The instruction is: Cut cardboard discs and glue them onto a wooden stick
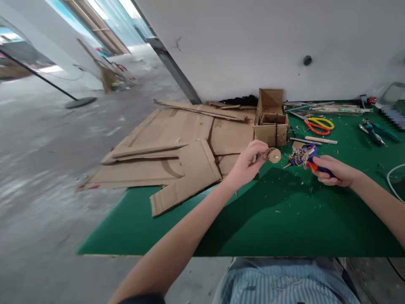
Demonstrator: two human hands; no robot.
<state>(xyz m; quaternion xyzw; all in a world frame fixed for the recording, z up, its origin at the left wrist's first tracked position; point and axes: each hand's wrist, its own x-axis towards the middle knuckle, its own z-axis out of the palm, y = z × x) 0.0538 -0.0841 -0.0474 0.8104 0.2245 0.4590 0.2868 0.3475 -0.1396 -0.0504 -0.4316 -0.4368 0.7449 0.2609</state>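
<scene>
My left hand pinches a small round cardboard piece by its left side, its flat face turned up with a pale spot in the middle. To the right, my right hand is wrapped round the handle of a blue glue gun with an orange trigger. The gun points left toward the cardboard piece, with a gap between them. A heap of small wood or straw-coloured scraps lies at its front end. Just behind my left hand stands a cardboard box with a raised back and a dark band.
Cardboard sheets cover the left of the green table. Scissors with red and yellow handles, a wooden stick and pliers lie behind and right. A white cable curves at the right edge.
</scene>
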